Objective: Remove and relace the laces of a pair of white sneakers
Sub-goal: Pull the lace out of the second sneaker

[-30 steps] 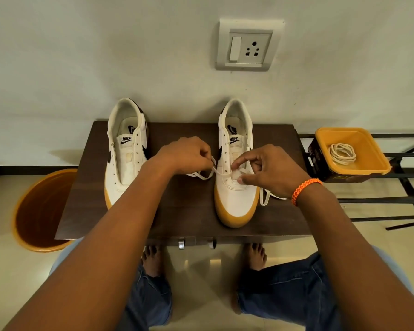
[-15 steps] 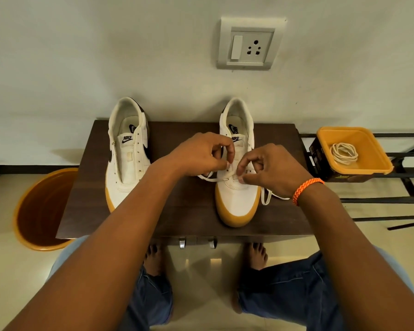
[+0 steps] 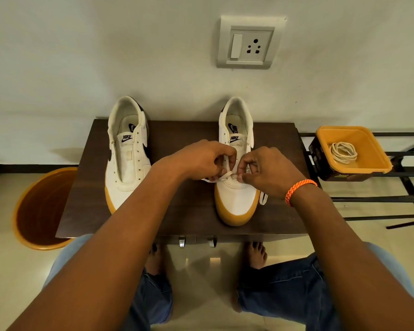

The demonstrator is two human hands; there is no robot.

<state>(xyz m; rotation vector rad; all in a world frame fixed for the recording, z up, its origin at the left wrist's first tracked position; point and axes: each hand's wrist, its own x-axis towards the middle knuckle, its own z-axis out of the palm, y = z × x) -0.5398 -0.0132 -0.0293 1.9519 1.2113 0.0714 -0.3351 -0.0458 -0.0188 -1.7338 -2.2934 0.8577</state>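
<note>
Left hand and right hand apparently pinch the lace over the right sneaker.

Both hands, left hand and right hand, pinch the lace over the right sneaker near the table's front edge.

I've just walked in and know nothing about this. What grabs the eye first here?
Two hands, left and right, meet over the right sneaker on a dark table, pinching its white lace near the toe. The left sneaker beside it has no lace. At far right, a yellow tub holds a coiled lace.
</note>
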